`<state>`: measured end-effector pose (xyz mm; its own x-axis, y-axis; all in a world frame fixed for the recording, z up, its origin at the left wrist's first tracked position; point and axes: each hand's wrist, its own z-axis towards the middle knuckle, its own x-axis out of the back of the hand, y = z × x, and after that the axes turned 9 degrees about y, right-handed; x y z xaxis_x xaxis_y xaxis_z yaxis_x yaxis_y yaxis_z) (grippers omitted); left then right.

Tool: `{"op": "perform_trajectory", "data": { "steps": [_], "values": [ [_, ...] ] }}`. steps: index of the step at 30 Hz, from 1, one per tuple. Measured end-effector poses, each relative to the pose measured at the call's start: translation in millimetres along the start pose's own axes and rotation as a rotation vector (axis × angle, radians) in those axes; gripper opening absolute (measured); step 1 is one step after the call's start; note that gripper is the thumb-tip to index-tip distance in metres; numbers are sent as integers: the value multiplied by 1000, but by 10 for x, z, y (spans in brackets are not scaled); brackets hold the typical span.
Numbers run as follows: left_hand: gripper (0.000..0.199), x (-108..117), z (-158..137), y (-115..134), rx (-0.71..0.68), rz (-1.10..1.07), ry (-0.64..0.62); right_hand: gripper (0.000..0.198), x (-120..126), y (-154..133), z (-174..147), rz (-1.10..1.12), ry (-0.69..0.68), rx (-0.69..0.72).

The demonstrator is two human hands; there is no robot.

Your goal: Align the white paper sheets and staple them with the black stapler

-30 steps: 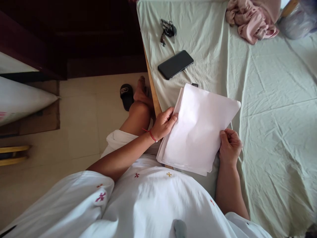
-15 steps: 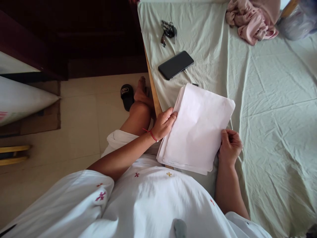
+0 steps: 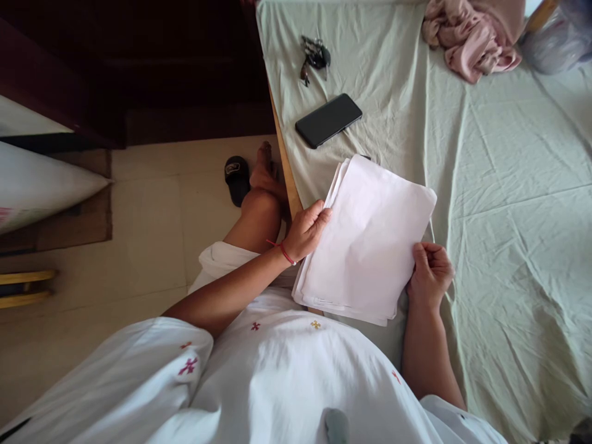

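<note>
A stack of white paper sheets is held tilted above my lap and the bed's edge, its top side looking blank. My left hand grips the stack's left edge, thumb on top and fingers underneath. At the right edge, my right hand is closed with the thumb and curled fingers pinching the paper. Several sheet edges show fanned out along the left and bottom sides. Beyond the top of the stack, a small dark item is mostly hidden by the paper.
A black phone lies on the pale green bedsheet, with a bunch of keys farther back. Crumpled pink cloth sits at the far right. On the tiled floor are a black slipper and a white sack.
The top sheet has shifted slightly, its upper right corner moving left and down, and more sheet edges show at the upper left. Both hands stay nearly where they were.
</note>
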<state>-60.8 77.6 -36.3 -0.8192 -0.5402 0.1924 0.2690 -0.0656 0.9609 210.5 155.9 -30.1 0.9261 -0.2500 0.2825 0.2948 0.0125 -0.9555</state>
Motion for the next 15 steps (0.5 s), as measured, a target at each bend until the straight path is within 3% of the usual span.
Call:
{"op": "perform_trajectory", "data": {
  "steps": [15],
  "values": [
    [42, 1, 13, 23, -33, 77, -19, 34, 4, 32, -13, 2, -49, -1]
  ]
}}
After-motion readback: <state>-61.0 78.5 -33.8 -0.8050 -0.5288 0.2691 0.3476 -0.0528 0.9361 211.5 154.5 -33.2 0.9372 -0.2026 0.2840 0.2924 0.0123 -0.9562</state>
